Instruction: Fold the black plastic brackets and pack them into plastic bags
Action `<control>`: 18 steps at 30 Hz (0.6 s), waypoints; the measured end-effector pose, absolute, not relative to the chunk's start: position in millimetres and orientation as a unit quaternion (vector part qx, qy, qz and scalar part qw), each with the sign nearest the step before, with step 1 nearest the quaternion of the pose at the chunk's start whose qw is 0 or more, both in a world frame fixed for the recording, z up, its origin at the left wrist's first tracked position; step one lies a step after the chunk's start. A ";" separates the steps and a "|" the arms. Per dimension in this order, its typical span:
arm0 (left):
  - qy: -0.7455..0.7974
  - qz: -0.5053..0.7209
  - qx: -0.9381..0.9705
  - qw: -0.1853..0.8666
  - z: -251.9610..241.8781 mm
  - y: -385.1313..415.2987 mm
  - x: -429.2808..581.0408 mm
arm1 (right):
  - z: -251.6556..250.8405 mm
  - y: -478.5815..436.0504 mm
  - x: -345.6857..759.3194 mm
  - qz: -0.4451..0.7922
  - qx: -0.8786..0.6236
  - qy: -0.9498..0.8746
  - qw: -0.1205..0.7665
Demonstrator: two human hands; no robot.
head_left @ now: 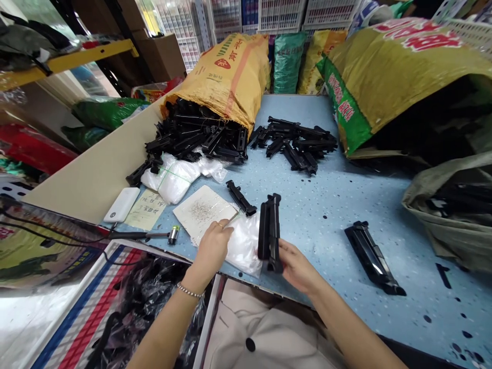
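My right hand (298, 266) grips the lower end of a long black plastic part (269, 231), held upright over the blue table (334, 205). My left hand (212, 245) is closed in a pinch over a white card sprinkled with tiny pieces (202, 210); what it pinches is too small to name. A clear plastic bag (246, 243) lies between my hands. Another single black part (240, 197) rests just beyond the card.
A yellow sack (230, 72) spills black parts (192, 138) at the back left; a second pile (295, 143) lies mid-table. One black part (372, 259) lies to the right. A small hammer (146, 236), power bank (122, 204), note and white bags (172, 177) sit left. Green sacks (384, 77) crowd the right.
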State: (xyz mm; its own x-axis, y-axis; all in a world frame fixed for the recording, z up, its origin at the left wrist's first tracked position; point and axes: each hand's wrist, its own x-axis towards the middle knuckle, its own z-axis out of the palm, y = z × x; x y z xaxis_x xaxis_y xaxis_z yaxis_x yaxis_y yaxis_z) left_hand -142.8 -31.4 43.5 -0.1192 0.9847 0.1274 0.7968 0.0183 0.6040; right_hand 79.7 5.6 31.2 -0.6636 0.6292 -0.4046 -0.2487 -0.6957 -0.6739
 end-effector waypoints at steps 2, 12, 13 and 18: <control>0.670 0.285 0.660 0.183 35.3 -28.8 -147.2 | 27.9 -4.5 85.6 0.919 -0.271 -0.228 0.175; 0.579 0.284 0.716 0.266 57.8 -77.9 -109.1 | 1.8 -17.1 77.6 0.953 -0.259 -0.092 0.123; 0.568 0.275 0.726 0.274 64.2 -83.4 -103.9 | 6.9 -19.0 77.7 0.942 -0.278 -0.132 0.137; 0.589 0.290 0.705 0.267 76.4 -93.9 -111.3 | 32.9 -31.8 83.7 0.931 -0.258 -0.185 0.181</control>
